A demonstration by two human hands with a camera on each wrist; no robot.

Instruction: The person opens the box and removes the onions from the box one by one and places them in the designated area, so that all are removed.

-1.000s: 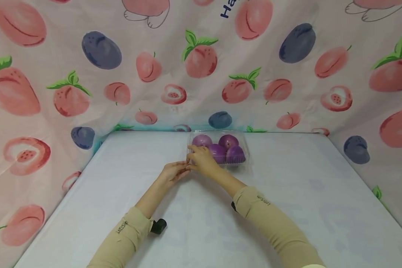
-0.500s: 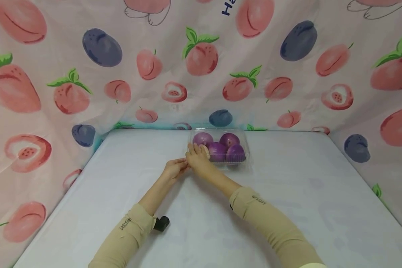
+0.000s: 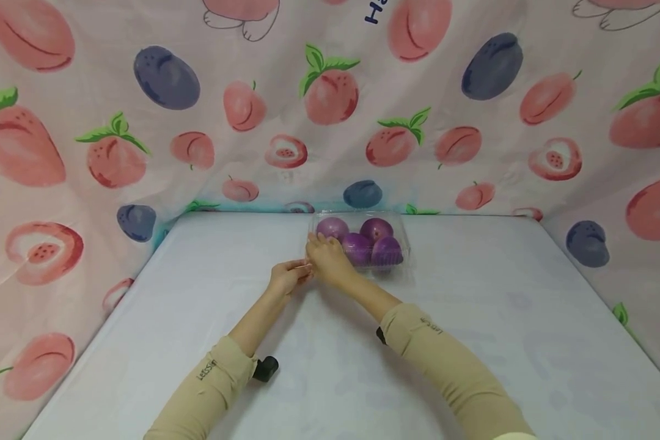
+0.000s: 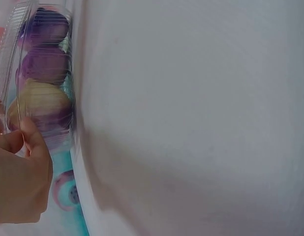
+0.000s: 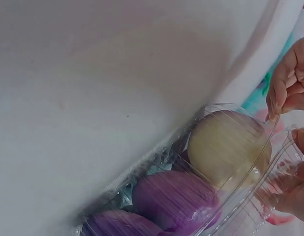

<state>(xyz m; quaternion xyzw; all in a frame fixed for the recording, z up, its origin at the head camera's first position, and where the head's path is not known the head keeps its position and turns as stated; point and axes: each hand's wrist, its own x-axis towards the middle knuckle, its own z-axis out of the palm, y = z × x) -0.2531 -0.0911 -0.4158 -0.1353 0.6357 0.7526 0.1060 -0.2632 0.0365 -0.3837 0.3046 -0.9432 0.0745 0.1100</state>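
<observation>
A clear plastic clamshell box (image 3: 401,237) stands at the far middle of the table, with several round purple fruits or vegetables (image 3: 356,249) inside. One piece, pale yellow and purple (image 5: 226,145), lies at the box's left end. My left hand (image 3: 286,278) is at the box's left front corner. In the left wrist view, the left thumb and a finger (image 4: 34,135) pinch the box's rim. My right hand (image 3: 330,260) reaches over that corner and hides part of the contents. Seen from the right wrist, its fingers (image 5: 289,191) grip the lid (image 5: 248,209), which stands slightly apart from the base rim.
The box is on a white-covered table (image 3: 473,318). Behind it and at both sides hangs a fruit-printed cloth (image 3: 242,153). A black wrist camera (image 3: 266,369) sits at the left sleeve (image 3: 209,379).
Both hands stay at the box's left corner. The right hand's fingers have shifted and drawn closer together at the lid's edge. The left fingers have moved slightly; the box stays in place.
</observation>
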